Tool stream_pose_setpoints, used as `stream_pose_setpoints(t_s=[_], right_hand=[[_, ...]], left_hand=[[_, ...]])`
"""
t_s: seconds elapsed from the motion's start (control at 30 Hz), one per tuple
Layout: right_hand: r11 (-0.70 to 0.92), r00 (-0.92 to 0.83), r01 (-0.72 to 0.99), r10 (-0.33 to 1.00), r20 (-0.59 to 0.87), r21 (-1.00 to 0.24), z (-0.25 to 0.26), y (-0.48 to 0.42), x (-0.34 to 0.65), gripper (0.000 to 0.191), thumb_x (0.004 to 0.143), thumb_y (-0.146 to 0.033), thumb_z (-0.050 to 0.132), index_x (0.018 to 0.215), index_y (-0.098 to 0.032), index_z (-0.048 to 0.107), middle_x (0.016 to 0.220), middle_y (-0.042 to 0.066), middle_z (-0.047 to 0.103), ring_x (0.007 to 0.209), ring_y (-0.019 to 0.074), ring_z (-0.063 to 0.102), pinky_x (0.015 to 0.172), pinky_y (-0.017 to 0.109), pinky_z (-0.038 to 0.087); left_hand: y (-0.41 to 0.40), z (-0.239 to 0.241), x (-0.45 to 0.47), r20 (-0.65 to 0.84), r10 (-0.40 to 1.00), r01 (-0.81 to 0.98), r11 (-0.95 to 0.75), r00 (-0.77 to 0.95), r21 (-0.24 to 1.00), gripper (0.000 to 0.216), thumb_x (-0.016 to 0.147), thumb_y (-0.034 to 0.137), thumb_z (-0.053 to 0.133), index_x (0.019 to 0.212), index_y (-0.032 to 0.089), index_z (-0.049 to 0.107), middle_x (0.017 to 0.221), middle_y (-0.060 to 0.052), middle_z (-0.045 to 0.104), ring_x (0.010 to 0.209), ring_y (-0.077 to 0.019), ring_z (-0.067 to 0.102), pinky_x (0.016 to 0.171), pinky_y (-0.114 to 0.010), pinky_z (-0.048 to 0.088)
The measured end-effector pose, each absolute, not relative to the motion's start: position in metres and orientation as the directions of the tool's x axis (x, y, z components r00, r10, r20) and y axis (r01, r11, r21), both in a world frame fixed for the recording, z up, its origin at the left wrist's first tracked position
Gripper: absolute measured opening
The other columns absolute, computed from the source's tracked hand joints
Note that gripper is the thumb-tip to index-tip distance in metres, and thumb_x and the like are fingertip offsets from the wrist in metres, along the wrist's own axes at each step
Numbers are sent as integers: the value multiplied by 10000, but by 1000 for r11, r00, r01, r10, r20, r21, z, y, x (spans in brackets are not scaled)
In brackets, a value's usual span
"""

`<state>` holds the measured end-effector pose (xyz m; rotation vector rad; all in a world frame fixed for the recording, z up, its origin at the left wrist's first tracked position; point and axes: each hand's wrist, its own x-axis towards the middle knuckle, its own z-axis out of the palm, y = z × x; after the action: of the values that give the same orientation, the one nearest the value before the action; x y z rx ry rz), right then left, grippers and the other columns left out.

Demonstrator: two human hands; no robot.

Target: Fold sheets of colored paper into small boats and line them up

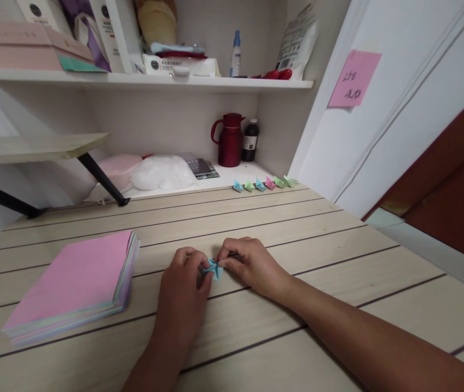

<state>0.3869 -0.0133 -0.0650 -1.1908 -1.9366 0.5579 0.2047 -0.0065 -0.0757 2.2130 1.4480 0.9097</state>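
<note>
A small piece of folded blue paper is pinched between my two hands, just above the wooden tabletop. My left hand grips its left side with thumb and fingers. At its right side, my right hand pinches the paper with the thumb and forefinger. Creases and pointed flaps show on the part between the fingers; the rest is covered by my fingertips. Toward the back edge of the table stands a row of several small folded paper boats in blue, green and pink.
A thick stack of coloured paper, pink on top, lies on the left. Behind the table, a red jug and a dark bottle stand in the shelf. A small raised shelf with black legs is at back left.
</note>
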Motion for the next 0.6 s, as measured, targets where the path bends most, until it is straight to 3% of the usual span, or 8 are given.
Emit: stream_pose_setpoints(t_s=[0.27, 0.4, 0.6], right_hand=[[455, -253, 543, 890, 380, -705, -64, -14, 386, 127, 824, -107, 646, 741, -203, 636, 714, -30, 676, 671, 121, 581, 652, 212, 407], [387, -223, 464, 922, 318, -797, -66, -14, 386, 117, 823, -110, 636, 745, -197, 635, 733, -25, 680, 689, 125, 598, 663, 216, 429], [317, -193, 357, 945, 263, -879, -67, -11, 390, 107, 808, -105, 634, 747, -188, 608, 760, -13, 672, 729, 133, 609, 710, 237, 456]], left_hand=[[-8, -75, 205, 332, 899, 732, -429, 287, 530, 68, 766, 174, 632, 799, 232, 625, 1073, -52, 560, 1007, -239, 577, 891, -438, 444], [-6, -76, 205, 284, 915, 753, -399, 287, 523, 65, 758, 218, 664, 806, 255, 687, 1157, -66, 575, 1111, -282, 565, 935, -482, 422], [-3, -71, 202, 223, 925, 743, -380, 308, 551, 85, 747, 217, 680, 810, 263, 715, 1131, -56, 624, 1102, -281, 564, 933, -472, 419]])
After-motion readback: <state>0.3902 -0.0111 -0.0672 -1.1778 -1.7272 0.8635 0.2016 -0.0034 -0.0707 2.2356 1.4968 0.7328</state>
